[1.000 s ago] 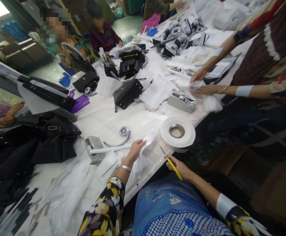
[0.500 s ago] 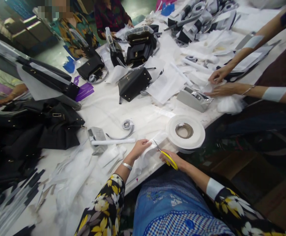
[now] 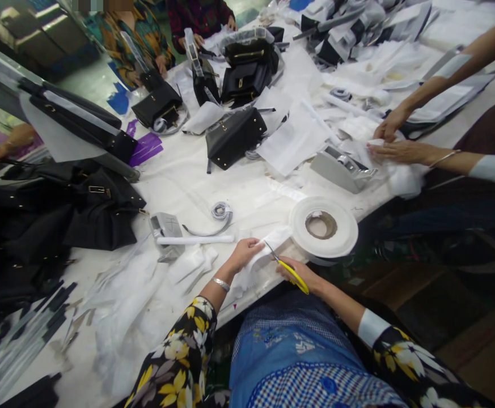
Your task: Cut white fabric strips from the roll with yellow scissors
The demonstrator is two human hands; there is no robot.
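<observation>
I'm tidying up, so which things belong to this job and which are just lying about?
Seemingly in the job:
yellow-handled scissors, in your right hand
white strip, in your left hand
white roll

Probably just lying about:
coiled grey strap
purple pieces

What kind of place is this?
Probably a handbag finishing or packing workshop: black handbags with gold-coloured fittings, a round white roll with a brown core, and yellow-handled metal scissors.

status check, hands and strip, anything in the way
Left hand pinching white strip; right hand holding yellow scissors. Blades at the strip, contact unclear. White roll close by, not between blades and strip.
</observation>
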